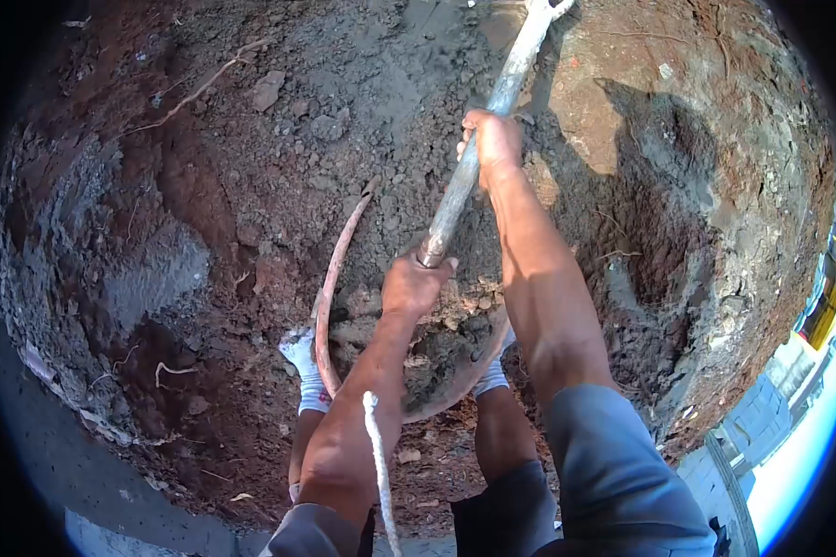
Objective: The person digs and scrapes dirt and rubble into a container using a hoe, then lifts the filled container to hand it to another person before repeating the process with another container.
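Note:
A long, worn tool handle slants from the middle of the view up to the top edge, where it ends in a whitish fork; the rest of the tool is out of sight. My left hand is closed around its lower end. Higher up, my right hand wraps the same handle. Beneath my arms a curved reddish hose or pipe loops over the soil, partly hidden by my left forearm. Dark, crumbly soil lies under the handle.
My feet in white socks stand on the dirt. A white cord hangs in front of me. Thin roots stick out at upper left. A hollow lies at right, with grey blocks beyond the dirt's edge.

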Action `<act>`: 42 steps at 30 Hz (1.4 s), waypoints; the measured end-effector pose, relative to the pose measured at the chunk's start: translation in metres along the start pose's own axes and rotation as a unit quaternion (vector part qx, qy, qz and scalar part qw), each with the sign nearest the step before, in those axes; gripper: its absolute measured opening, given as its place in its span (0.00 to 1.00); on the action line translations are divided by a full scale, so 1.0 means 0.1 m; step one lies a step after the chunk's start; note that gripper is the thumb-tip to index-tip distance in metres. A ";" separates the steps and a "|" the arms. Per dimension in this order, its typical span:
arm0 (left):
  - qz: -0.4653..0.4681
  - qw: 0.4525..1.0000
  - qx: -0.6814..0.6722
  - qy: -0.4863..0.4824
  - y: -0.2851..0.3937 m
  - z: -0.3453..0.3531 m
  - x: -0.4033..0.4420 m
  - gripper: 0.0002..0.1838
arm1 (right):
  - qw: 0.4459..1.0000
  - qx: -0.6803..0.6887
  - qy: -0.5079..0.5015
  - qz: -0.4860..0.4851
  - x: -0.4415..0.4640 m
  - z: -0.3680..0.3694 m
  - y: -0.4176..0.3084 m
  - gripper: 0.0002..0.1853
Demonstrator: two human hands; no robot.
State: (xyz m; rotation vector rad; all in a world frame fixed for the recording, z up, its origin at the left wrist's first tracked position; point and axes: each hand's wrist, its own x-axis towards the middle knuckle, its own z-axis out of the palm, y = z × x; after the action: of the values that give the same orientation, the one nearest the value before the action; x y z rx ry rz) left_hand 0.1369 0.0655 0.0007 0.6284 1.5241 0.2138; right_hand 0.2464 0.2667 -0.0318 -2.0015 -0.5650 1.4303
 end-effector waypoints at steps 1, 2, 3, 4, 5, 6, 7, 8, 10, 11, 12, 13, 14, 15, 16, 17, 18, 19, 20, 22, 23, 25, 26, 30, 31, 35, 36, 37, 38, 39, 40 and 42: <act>0.006 0.999 -0.044 -0.004 -0.13 0.00 -0.01 0.27 | 0.999 -0.004 -0.007 0.046 0.09 0.02 0.26 0.10; -0.052 0.998 -0.017 -0.030 0.05 0.02 -0.24 0.27 | 0.995 -0.011 -0.041 0.085 0.05 -0.13 0.24 0.06; -0.118 0.991 0.023 -0.063 0.55 -0.13 -0.58 0.27 | 0.988 -0.007 -0.070 0.136 0.00 -0.29 0.05 0.05; -0.143 0.985 0.059 -0.071 0.98 -0.27 -0.63 0.28 | 0.983 0.007 -0.114 0.143 0.08 -0.23 -0.29 0.08; -0.125 0.990 0.060 -0.036 0.80 -0.24 -0.82 0.28 | 0.979 -0.007 -0.113 0.170 -0.09 -0.16 -0.40 0.04; -0.106 0.992 0.062 0.000 0.62 -0.22 -1.01 0.28 | 0.973 -0.022 -0.107 0.203 -0.41 -0.17 -0.34 0.04; -0.087 0.993 0.066 0.035 0.44 -0.20 -1.20 0.28 | 0.973 -0.015 -0.094 0.209 -0.65 -0.10 -0.15 0.04; -0.076 0.993 0.068 0.059 0.31 -0.30 -1.25 0.28 | 0.974 -0.006 -0.084 0.211 -0.75 0.02 -0.04 0.04; -0.101 0.994 0.049 -0.003 0.66 -0.56 -1.24 0.28 | 0.983 -0.016 -0.072 0.168 -0.63 0.18 -0.15 0.04; -0.137 0.989 0.038 -0.041 0.67 -0.63 -1.38 0.28 | 0.983 -0.026 -0.065 0.170 -0.73 0.22 -0.03 0.04; -0.155 0.987 0.029 -0.029 0.55 -0.58 -1.54 0.28 | 0.980 -0.043 -0.070 0.183 -0.92 0.23 0.07 0.04; -0.155 0.988 0.019 -0.016 0.48 -0.46 -1.58 0.28 | 0.980 -0.059 -0.070 0.179 -0.99 0.22 -0.01 0.03; -0.148 0.989 0.011 -0.008 0.45 -0.35 -1.58 0.28 | 0.981 -0.072 -0.065 0.170 -1.02 0.16 -0.10 0.03; -0.112 0.993 -0.003 0.025 0.42 -0.28 -1.71 0.29 | 0.974 -0.066 -0.077 0.203 -1.10 0.05 -0.04 0.04; -0.123 0.992 0.012 0.025 0.35 -0.20 -1.80 0.30 | 0.967 -0.057 -0.094 0.231 -1.15 -0.05 0.04 0.04; -0.131 0.991 0.028 0.029 0.24 -0.10 -1.87 0.31 | 0.959 -0.046 -0.113 0.255 -1.18 -0.13 0.11 0.04; -0.145 0.988 0.046 0.030 0.17 -0.04 -2.01 0.32 | 0.957 -0.025 -0.118 0.265 -1.30 -0.22 0.22 0.04; -0.160 0.985 0.046 0.038 0.17 -0.05 -2.16 0.35 | 0.953 -0.002 -0.122 0.276 -1.47 -0.30 0.36 0.04; -0.179 0.981 0.067 0.018 0.16 -0.13 -2.23 0.36 | 0.950 0.022 -0.128 0.283 -1.60 -0.35 0.47 0.04; -0.217 0.969 0.111 -0.030 0.15 -0.37 -2.37 0.37 | 0.941 0.081 -0.122 0.304 -1.81 -0.40 0.64 0.05; -0.198 0.967 0.160 -0.025 0.14 -0.47 -2.41 0.35 | 0.936 0.114 -0.117 0.313 -1.83 -0.43 0.67 0.05; -0.155 0.968 0.193 -0.045 0.12 -0.64 -2.57 0.33 | 0.927 0.172 -0.121 0.311 -2.04 -0.52 0.59 0.06; -0.134 0.967 0.209 -0.057 0.11 -0.72 -2.69 0.33 | 0.925 0.186 -0.109 0.314 -2.23 -0.56 0.57 0.06; -0.096 0.960 0.252 -0.068 -0.44 -1.22 -3.24 0.26 | 0.915 0.235 -0.054 0.323 -3.20 -0.48 0.55 0.08; -0.091 0.953 0.278 -0.075 -0.67 -1.40 -3.40 0.25 | 0.916 0.234 0.002 0.326 -3.57 -0.34 0.52 0.07; -0.113 0.901 0.418 -0.022 -1.93 -2.20 -4.44 0.22 | 0.875 0.292 -0.040 0.385 -5.11 0.04 0.95 0.08; -0.143 0.924 0.355 -0.020 -2.04 -2.35 -4.62 0.20 | 0.859 0.262 -0.044 0.438 -5.33 0.11 0.98 0.08; -0.188 0.910 0.369 -0.005 -2.03 -2.43 -4.71 0.16 | 0.851 0.264 -0.020 0.454 -5.44 0.16 0.96 0.07; -0.166 0.899 0.405 0.017 -2.04 -2.42 -4.72 0.15 | 0.842 0.268 0.000 0.469 -5.43 0.22 0.95 0.07; -0.126 0.904 0.407 0.038 -1.76 -2.35 -4.63 0.15 | 0.833 0.332 -0.023 0.441 -5.29 0.14 1.05 0.06; -0.093 0.907 0.408 0.049 -1.41 -2.20 -4.51 0.15 | 0.830 0.356 -0.034 0.429 -5.04 0.04 0.81 0.05; -0.129 0.945 0.301 0.013 -0.84 -1.85 -3.96 0.24 | 0.873 0.354 -0.041 0.333 -4.34 -0.17 0.48 0.04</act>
State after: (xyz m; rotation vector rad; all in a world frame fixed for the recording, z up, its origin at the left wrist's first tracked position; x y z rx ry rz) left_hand -0.0882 -0.1584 0.3120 0.8930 1.6832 -0.4670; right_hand 0.1207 -0.0547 0.2367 -1.5617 0.6343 1.7635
